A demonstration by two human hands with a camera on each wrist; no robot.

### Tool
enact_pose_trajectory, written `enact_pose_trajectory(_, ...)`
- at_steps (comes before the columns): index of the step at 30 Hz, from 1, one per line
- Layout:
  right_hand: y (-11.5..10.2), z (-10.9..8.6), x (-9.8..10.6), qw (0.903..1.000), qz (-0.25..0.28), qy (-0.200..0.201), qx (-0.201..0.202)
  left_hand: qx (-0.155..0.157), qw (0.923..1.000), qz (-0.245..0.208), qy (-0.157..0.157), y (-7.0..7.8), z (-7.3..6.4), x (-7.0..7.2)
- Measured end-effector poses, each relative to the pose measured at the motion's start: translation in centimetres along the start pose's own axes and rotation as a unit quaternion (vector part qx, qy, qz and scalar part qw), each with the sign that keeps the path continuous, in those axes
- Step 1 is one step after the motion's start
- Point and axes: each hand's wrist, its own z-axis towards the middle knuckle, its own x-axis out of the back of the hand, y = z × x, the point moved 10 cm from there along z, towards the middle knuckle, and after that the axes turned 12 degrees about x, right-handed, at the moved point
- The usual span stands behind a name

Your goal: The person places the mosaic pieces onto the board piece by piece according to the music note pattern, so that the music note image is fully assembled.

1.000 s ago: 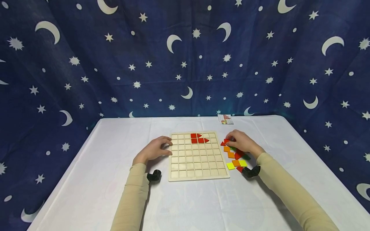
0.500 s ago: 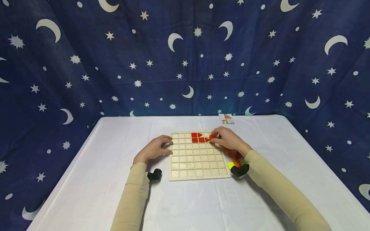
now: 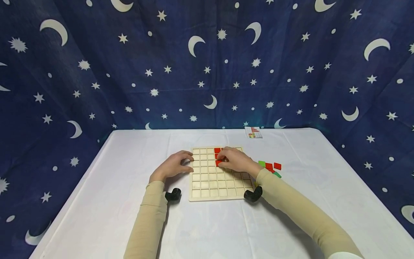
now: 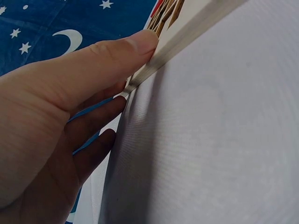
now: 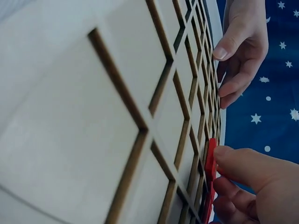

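A pale wooden grid board (image 3: 203,187) lies on the table. At its left edge is my left hand (image 3: 174,165), its thumb (image 4: 145,43) resting on the rim and its loosely extended fingers along the side. My right hand (image 3: 236,160) reaches over the board and pinches a red square tile (image 3: 218,163) between thumb and fingers, at a cell in the third row from the back. Behind it sit other red tiles (image 3: 217,150) in the back two rows, partly hidden by this hand. The right wrist view has the held tile's edge (image 5: 211,161) right at the grid.
Loose red and green tiles (image 3: 277,166) lie on the white cloth right of the board, some hidden by the right forearm. A small printed pattern card (image 3: 253,132) lies at the back of the table. A dark blue star-and-moon curtain (image 3: 174,79) stands behind.
My right hand has picked up a red tile from the loose pile and carried it leftward over the board to the third row. My left hand has stayed at the board's edge.
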Motion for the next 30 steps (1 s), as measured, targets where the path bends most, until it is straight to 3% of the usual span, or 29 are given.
enact_pose_trajectory(14, 0.51, -0.10, -0.30, 0.9998, -0.010, 0.004, -0.014, 0.003, 1.0000, -0.001, -0.003, 0.14, 0.01, -0.09)
enact_pose_trajectory(30, 0.44, -0.22, -0.13, 0.9997, -0.005, 0.023, 0.010, -0.010, 1.0000, 0.001, 0.001, 0.36, -0.19, 0.03)
